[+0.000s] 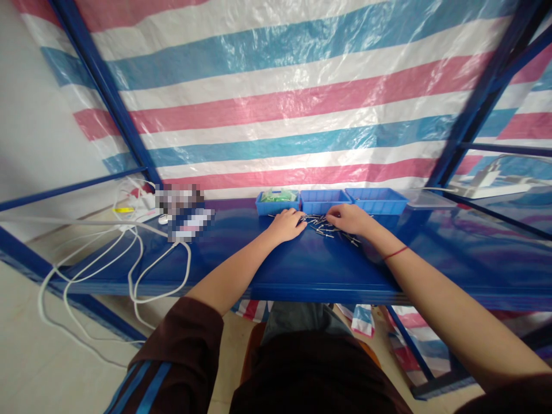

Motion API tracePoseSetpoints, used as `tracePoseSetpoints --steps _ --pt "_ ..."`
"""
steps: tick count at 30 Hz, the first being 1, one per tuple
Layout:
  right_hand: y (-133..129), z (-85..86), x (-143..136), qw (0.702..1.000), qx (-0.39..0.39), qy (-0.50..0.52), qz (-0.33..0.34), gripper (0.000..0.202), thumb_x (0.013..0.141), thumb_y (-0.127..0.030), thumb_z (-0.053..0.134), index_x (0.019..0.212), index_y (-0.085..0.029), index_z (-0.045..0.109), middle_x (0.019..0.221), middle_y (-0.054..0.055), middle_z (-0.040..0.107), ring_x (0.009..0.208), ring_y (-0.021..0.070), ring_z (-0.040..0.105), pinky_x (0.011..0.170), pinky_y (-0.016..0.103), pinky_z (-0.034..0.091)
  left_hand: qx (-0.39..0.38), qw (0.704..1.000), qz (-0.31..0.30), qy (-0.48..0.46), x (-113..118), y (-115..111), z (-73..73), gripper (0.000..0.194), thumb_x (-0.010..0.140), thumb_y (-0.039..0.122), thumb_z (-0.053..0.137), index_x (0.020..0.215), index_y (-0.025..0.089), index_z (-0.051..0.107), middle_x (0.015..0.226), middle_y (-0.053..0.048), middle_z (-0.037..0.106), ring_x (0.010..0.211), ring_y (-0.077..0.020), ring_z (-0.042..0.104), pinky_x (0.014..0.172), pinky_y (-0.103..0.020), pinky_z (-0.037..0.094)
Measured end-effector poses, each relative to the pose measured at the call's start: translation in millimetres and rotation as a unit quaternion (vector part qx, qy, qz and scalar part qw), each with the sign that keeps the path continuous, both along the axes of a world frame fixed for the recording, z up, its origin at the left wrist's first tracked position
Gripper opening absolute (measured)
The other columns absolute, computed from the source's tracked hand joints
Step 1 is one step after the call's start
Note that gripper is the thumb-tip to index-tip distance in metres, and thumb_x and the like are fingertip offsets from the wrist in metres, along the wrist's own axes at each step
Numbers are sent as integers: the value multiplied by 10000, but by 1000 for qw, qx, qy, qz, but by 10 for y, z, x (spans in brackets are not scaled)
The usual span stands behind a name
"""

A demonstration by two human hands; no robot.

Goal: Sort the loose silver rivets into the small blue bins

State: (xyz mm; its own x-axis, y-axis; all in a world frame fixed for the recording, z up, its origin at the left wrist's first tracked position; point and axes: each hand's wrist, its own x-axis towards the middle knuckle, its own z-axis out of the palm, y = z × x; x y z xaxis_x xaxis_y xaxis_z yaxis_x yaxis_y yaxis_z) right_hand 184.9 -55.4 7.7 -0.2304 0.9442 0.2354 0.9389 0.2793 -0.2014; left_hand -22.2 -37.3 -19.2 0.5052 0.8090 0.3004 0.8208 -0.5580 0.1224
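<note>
On the blue tabletop lies a loose pile of thin silvery metal pins (325, 233), which look like pop rivets. My left hand (286, 224) rests palm down at the left side of the pile, its fingers stretched out and touching the pins there. My right hand (347, 219) is at the pile's right side, with thumb and fingertips closed in a pinch. Whatever sits between those fingertips is too small to make out. Just behind the hands stand a blue bin holding a green plastic bag (278, 196), a middle blue bin (323, 200) and a right blue bin (379, 202).
White cables (138, 276) loop over the table's left end, near a power strip (146, 213) and blurred items. A clear plastic lid (431, 199) lies right of the bins. Blue metal posts (103, 86) and a striped plastic sheet (280, 103) enclose the back.
</note>
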Motion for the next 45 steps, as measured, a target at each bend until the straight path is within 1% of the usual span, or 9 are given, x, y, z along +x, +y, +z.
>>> tracePoseSetpoints --steps 5,13,20,24,28,32,35,39,45 --pt "34 2 106 997 -7 -46 -59 330 770 -191 444 1011 -136 663 1020 144 678 946 284 620 802 352 452 2 1000 -4 -10 9 -3 -1 427 878 358 395 1255 185 501 1270 -102 517 1126 -272 484 962 -424 400" --pt "112 42 299 995 -71 -13 -62 356 717 -111 446 986 -142 677 1059 131 673 993 279 613 834 336 464 -14 1000 8 8 37 -37 26 441 860 319 372 1280 224 468 1302 -85 509 1154 -305 452 911 -496 410" --pt "79 24 287 993 -103 -38 -38 539 700 -66 443 1215 -130 588 1163 134 635 1047 277 599 883 344 458 -33 999 7 14 42 -33 6 430 857 302 383 1272 245 479 1308 -87 504 1157 -318 432 921 -522 382" --pt "56 6 190 991 -87 -98 -35 566 740 -84 419 1289 -161 535 1205 138 601 1084 277 573 926 361 422 -32 998 -59 -9 67 -48 22 388 853 292 412 1223 253 523 1203 -64 568 1096 -258 487 929 -447 405" --pt "21 75 158 991 -104 -85 -14 516 738 -65 395 1200 -167 602 1156 131 620 1033 277 592 878 346 440 -23 988 -142 -47 -4 -62 179 354 861 235 395 1164 176 569 1067 -65 625 997 -168 562 934 -293 423" --pt "-67 153 252 994 -101 -29 -3 463 761 -87 408 1181 -127 597 1130 140 631 1033 269 589 878 324 441 37 999 -6 -20 -259 -63 355 331 813 119 384 1014 152 645 1082 -96 625 1038 -199 570 961 -312 411" --pt "-178 80 391 998 -62 -13 0 474 859 -326 417 1280 -132 515 1169 161 604 1081 299 567 948 389 408 -7 994 92 54 -418 -75 370 366 812 101 380 1077 160 626 1157 -118 606 1059 -223 575 938 -333 429" --pt "-332 -143 530 998 -56 6 12 717 810 -619 414 1388 -195 389 1385 148 438 1238 350 435 1012 484 348 -48 984 119 123 -424 -104 292 380 790 81 407 1094 172 617 1122 -122 626 1061 -233 579 905 -324 445" --pt "-432 -275 462 998 -45 11 44 773 827 -671 298 1421 -177 324 1445 117 365 1334 302 306 1103 451 226 -25 981 133 139 -327 -155 234 376 831 106 361 1120 117 601 1134 -171 592 1021 -291 571 867 -394 456"
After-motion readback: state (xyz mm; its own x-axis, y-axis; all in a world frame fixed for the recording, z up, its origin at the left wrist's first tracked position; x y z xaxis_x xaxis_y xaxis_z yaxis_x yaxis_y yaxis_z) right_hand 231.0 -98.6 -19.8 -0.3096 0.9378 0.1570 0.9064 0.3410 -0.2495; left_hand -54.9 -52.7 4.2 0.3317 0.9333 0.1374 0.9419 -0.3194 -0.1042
